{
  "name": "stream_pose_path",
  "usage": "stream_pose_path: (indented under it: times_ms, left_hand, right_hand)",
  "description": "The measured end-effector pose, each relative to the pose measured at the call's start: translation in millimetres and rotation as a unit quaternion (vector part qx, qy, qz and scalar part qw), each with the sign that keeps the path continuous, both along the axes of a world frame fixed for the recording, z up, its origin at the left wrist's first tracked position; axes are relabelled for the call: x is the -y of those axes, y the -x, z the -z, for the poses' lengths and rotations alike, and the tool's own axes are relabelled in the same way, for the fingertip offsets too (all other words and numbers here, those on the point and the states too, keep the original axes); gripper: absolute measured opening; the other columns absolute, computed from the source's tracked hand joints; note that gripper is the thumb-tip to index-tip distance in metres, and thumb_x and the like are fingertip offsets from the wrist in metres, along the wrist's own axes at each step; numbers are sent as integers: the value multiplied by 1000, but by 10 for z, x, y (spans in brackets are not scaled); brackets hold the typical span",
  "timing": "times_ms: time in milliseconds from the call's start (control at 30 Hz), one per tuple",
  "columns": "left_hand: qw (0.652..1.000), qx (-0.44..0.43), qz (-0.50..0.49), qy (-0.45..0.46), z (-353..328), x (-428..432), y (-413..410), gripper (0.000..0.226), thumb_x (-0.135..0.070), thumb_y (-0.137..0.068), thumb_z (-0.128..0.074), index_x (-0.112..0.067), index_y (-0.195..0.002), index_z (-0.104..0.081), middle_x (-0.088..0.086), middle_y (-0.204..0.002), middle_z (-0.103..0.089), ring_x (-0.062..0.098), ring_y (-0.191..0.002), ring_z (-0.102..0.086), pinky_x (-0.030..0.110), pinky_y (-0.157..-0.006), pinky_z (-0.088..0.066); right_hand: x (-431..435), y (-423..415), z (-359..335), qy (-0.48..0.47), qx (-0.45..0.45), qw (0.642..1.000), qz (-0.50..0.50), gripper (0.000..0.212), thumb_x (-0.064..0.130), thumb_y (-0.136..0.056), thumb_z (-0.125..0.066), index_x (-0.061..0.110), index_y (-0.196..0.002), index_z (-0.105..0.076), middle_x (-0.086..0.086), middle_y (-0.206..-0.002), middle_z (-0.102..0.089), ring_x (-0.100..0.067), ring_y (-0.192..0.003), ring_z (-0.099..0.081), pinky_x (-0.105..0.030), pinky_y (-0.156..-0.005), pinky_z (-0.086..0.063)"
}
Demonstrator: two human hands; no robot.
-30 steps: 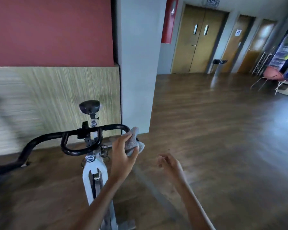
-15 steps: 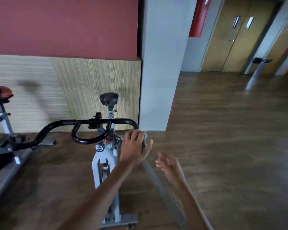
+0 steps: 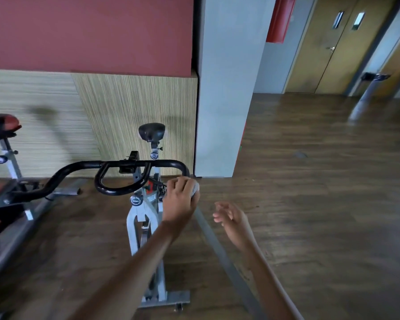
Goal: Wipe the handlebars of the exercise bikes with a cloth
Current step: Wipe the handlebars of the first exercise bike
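- The left grip (image 3: pixel 180 200) curls round a grey cloth (image 3: pixel 195 188), pressing it on the handlebar (image 3: pixel 162 162) end at the bar's 3 o'clock
- The right grip (image 3: pixel 231 215) hangs at 4 o'clock of the left, fingers loose, holding nothing, above the wooden floor (image 3: pixel 310 204)
- The white exercise bike (image 3: pixel 135 218) stands before the wall (image 3: pixel 136 100); a second bike (image 3: pixel 7 158) stands at its 9 o'clock

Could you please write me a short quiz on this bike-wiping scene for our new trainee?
1. True or false: the right hand holds the cloth.
2. Where on the handlebar does the left hand grip? A centre loop; B end nearest the pillar; C end nearest the other bike.
3. The other bike's saddle is black and ____.
Key: 1 false; 2 B; 3 red.
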State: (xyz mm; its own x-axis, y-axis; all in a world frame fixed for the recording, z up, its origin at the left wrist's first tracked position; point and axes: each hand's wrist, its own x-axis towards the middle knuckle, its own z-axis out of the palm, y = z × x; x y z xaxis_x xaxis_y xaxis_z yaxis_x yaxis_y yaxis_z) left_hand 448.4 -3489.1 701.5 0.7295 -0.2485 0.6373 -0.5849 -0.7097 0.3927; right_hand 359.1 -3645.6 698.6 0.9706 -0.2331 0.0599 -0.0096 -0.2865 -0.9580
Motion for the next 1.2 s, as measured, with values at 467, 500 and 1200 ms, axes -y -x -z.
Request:
stream_pose_path:
  times_ms: [467, 500, 1200]
  left_hand:
    - [998, -10, -42, 47, 99, 74, -18, 26, -29, -89, -51, -16, -110, -57, 6, -111, -61, 32, -104, -51, 43, -76, -54]
    - [998, -14, -44, 50, 108, 92, 11, 26, -28, -89, -51, -16, -111, -57, 6, -113, -60, 32, -105, -51, 45, -80, -54]
    - [892, -117, -434, -43, -285, 670, 34, 46, -50, -89, -32, -16, -96, -62, -2, -91, -64, 23, -81, -58, 38, -50, -53]
  right_hand:
    - [-86, -1401, -203, 99, -35, 989, -106, 15, 27, -98, -47, 26, -88, -58, 9, -74, -58, -9, -66, -55, -30, -65, -43]
    - [-134, -1541, -182, 131, -33, 979, -155, 20, 33, -95, -44, 27, -78, -54, 9, -69, -56, -10, -63, -53, -33, -64, -42]
    - [-61, -2556, 241, 418, -10, 817, -396, 74, 43, -98, -32, 9, -154, 1, -9, -162, 11, -24, -149, 9, -48, -119, -2]
